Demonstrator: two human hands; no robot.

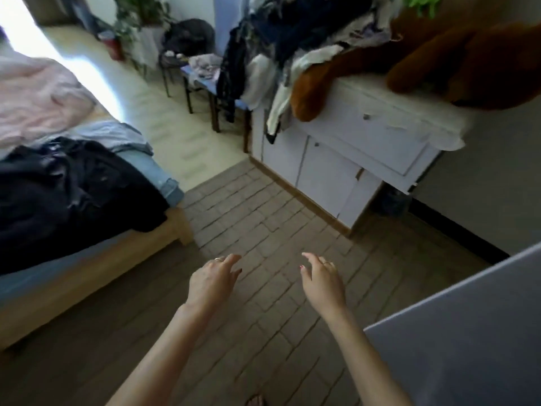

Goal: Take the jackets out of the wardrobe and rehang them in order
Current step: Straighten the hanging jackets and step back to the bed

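Observation:
Several jackets lie in a heap on the bed at the left: a black jacket (73, 186) on top, a light blue denim one (152, 168) under it, a pink garment (38, 98) behind. My left hand (213, 281) and my right hand (322, 281) hang side by side over the tiled floor, low in the middle of the head view. Both are empty with loosely spread fingers, well to the right of the bed. A grey door panel (456, 344), possibly the wardrobe's, fills the lower right corner.
A wooden bed frame (96, 273) juts in from the left. A white cabinet (351, 159) stands at the right, piled with clothes (292, 33) and a brown plush toy (439, 57). A blue bench (205, 83) and plants (137, 22) stand farther back. Brick-patterned floor (263, 230) lies between.

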